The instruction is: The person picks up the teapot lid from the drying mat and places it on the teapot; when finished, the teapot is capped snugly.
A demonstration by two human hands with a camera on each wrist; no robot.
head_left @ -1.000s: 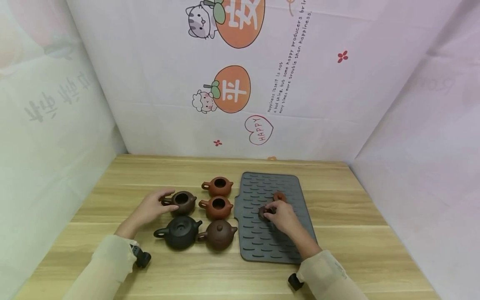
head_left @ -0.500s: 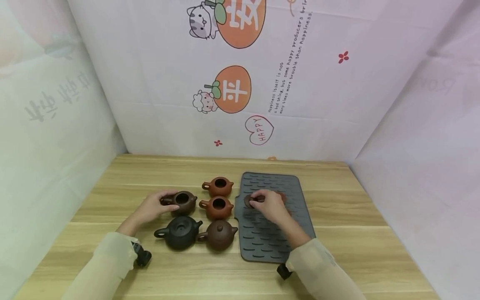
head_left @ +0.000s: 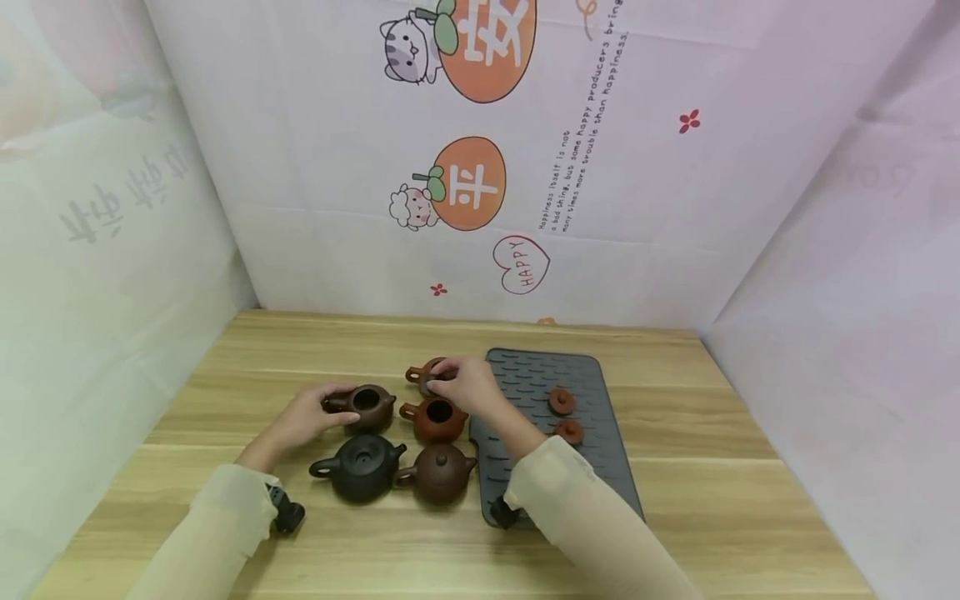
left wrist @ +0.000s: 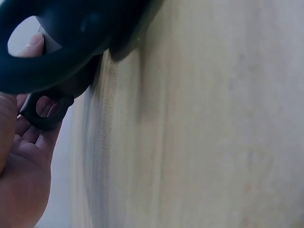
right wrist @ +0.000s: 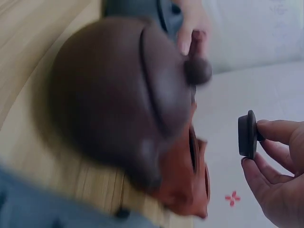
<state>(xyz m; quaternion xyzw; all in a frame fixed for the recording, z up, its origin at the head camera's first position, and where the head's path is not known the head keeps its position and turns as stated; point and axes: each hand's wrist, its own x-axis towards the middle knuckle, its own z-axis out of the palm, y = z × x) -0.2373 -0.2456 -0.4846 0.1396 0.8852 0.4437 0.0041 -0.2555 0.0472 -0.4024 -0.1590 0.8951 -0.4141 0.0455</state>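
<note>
White printed cloth (head_left: 315,167) backs a wooden table (head_left: 375,550) in the head view. Left of a grey mat (head_left: 525,371) bearing two red lids (head_left: 562,402), the left hand (head_left: 303,418) grips an uncovered dark brown teapot (head_left: 375,417); the right hand (head_left: 472,387) is over the rear red teapot (head_left: 416,376). Left wrist view: dim, but thumb and fingers appear to clasp the pot behind a black teapot (left wrist: 90,26). Right wrist view: thumb and fingertips pinch a dark lid (right wrist: 247,135), apart from the rear red teapot.
</note>
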